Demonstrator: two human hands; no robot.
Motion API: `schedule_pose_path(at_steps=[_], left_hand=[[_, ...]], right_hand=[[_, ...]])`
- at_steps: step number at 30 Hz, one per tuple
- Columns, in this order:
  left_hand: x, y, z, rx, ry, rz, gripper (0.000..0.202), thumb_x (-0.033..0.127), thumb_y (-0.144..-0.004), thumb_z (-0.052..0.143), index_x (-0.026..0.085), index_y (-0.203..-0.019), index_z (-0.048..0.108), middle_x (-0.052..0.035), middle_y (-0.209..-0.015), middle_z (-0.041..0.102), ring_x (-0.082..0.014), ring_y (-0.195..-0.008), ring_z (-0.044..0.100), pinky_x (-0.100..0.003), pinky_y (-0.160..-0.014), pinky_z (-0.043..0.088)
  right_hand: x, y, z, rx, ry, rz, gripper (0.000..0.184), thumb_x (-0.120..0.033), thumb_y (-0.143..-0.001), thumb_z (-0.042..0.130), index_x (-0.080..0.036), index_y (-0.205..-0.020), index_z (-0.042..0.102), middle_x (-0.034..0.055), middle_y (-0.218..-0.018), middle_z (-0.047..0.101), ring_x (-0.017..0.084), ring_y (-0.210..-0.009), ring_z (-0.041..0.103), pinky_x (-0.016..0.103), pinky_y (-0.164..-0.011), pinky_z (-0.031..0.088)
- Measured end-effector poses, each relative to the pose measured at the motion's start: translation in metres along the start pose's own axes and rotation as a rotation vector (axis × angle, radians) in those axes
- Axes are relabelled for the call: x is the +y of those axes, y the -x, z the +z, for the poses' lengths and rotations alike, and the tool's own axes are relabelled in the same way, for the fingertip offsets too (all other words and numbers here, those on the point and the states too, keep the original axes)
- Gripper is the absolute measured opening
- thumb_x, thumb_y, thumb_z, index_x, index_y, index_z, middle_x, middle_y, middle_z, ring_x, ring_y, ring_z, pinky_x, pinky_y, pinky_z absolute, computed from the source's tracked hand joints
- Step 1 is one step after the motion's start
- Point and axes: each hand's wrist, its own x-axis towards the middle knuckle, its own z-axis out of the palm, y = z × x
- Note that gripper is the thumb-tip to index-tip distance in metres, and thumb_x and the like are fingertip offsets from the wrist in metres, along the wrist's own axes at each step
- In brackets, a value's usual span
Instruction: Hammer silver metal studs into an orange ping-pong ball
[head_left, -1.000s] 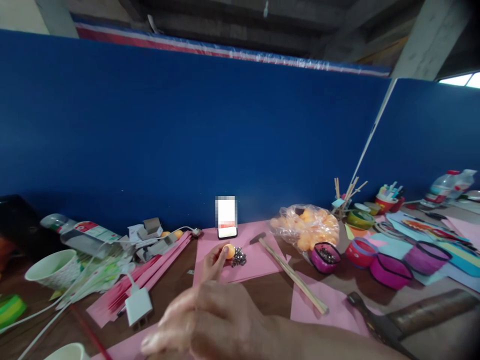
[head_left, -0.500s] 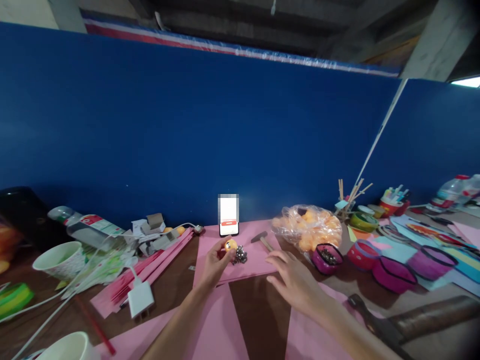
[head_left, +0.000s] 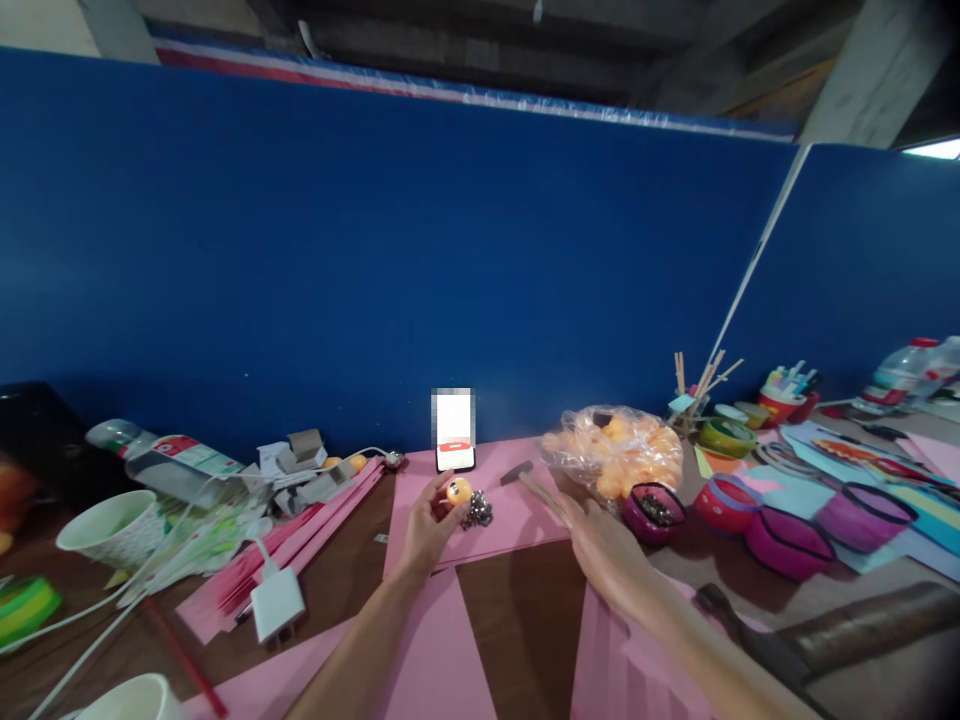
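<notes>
My left hand [head_left: 431, 525] is closed around an orange ping-pong ball [head_left: 459, 491] that has small dark marks on its side. Just right of the ball, a heap of small shiny metal pieces [head_left: 480, 512] lies on a pink sheet [head_left: 517, 525]. My right hand [head_left: 596, 540] grips the handle end of a small hammer [head_left: 541, 490]. The hammer's dark head points left, over the pink sheet, and the fingertips are partly hidden behind the hand.
Behind the pink sheet a phone [head_left: 454, 440] stands upright. On the right are a clear bag of orange balls [head_left: 619, 450], a magenta pouch [head_left: 651, 518] and a larger hammer [head_left: 832, 625]. A white charger [head_left: 277, 603] and paper cup [head_left: 116, 530] are on the left.
My right hand has closed from loosely spread fingers onto the hammer's handle. My left hand keeps the ping-pong ball in about the same place. The view has shifted slightly.
</notes>
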Motion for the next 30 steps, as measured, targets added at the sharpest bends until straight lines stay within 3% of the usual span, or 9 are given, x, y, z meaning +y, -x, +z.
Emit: schedule_pose_path(at_steps=[3,7,10,13,26,30], left_hand=[[0.001,0.0,0.0,-0.01,-0.004,0.027,0.05,0.034,-0.063,0.065,0.015,-0.107,0.051,-0.0058,-0.086,0.062,-0.0135,-0.068,0.059,-0.026,-0.06,0.049],[0.002,0.0,0.001,-0.018,-0.034,0.05,0.044,0.033,-0.064,0.065,0.015,-0.103,0.054,-0.0066,-0.086,0.063,-0.0149,-0.071,0.06,-0.025,-0.061,0.049],[0.001,0.0,0.002,-0.037,-0.043,0.063,0.044,0.03,-0.063,0.066,0.015,-0.103,0.055,-0.0053,-0.083,0.063,-0.0141,-0.068,0.059,-0.024,-0.059,0.048],[-0.002,-0.001,0.002,-0.035,-0.041,0.079,0.045,0.03,-0.062,0.067,0.015,-0.102,0.055,-0.0038,-0.079,0.063,-0.0128,-0.064,0.058,-0.024,-0.058,0.048],[-0.003,-0.001,0.003,-0.039,-0.007,0.091,0.041,0.027,-0.062,0.066,0.016,-0.1,0.055,-0.003,-0.079,0.063,-0.0127,-0.065,0.059,-0.025,-0.06,0.049],[-0.005,-0.002,0.003,-0.03,0.008,0.078,0.043,0.026,-0.059,0.069,0.016,-0.098,0.055,-0.002,-0.077,0.063,-0.0139,-0.065,0.059,-0.028,-0.06,0.051]], right_hand=[[-0.007,0.002,-0.005,-0.099,0.017,-0.001,0.042,-0.009,-0.077,0.04,-0.017,-0.119,0.045,0.0091,-0.09,0.057,0.019,-0.082,0.057,0.028,-0.071,0.043],[-0.032,0.012,-0.022,-0.149,-0.329,-0.001,0.036,-0.019,-0.087,0.028,-0.02,-0.121,0.04,0.0049,-0.09,0.058,0.016,-0.08,0.057,0.028,-0.072,0.046],[-0.053,0.02,-0.037,-0.207,-0.457,-0.057,0.033,-0.02,-0.086,0.034,-0.023,-0.118,0.041,0.0027,-0.09,0.058,0.014,-0.078,0.056,0.026,-0.072,0.046],[-0.066,0.023,-0.043,-0.198,-0.418,-0.113,0.033,-0.015,-0.083,0.037,-0.022,-0.115,0.044,0.004,-0.091,0.057,0.015,-0.079,0.055,0.027,-0.072,0.045],[-0.069,0.027,-0.029,-0.101,-0.395,-0.136,0.037,-0.011,-0.083,0.033,-0.022,-0.117,0.041,0.0071,-0.094,0.055,0.017,-0.083,0.055,0.03,-0.074,0.046],[-0.067,0.025,-0.029,-0.151,-0.38,-0.158,0.035,-0.012,-0.083,0.035,-0.021,-0.116,0.042,0.0066,-0.093,0.055,0.017,-0.082,0.055,0.03,-0.073,0.046]])
